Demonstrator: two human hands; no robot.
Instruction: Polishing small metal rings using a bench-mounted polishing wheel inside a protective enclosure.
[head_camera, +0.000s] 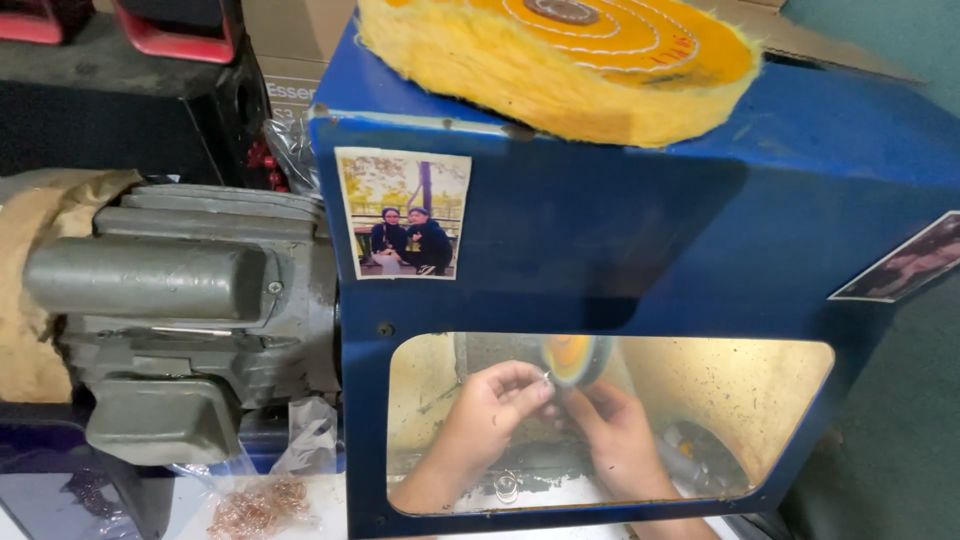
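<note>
Both hands were seen working behind the clear window of a blue hood. The left hand was closed in a pinch, thumb and forefinger gripping a small metal piece; its exact shape was too small to make out. That piece was held up at the edge of the small yellow wheel inside the hood, touching it or just beside it; contact could not be confirmed through the window. The right hand sat just below and right of the wheel, fingers curled toward the same piece; whether it gripped anything could not be told. A small ring lay on the floor of the hood below the left hand.

On top of the hood lay a large yellow cloth wheel, flat on its side. A photograph was stuck to the front of the hood at upper left, and another at the right edge. A grey motor stood against the left side of the hood. In front of the motor, a pile of small copper-coloured rings rested on the counter beside clear plastic bags.
</note>
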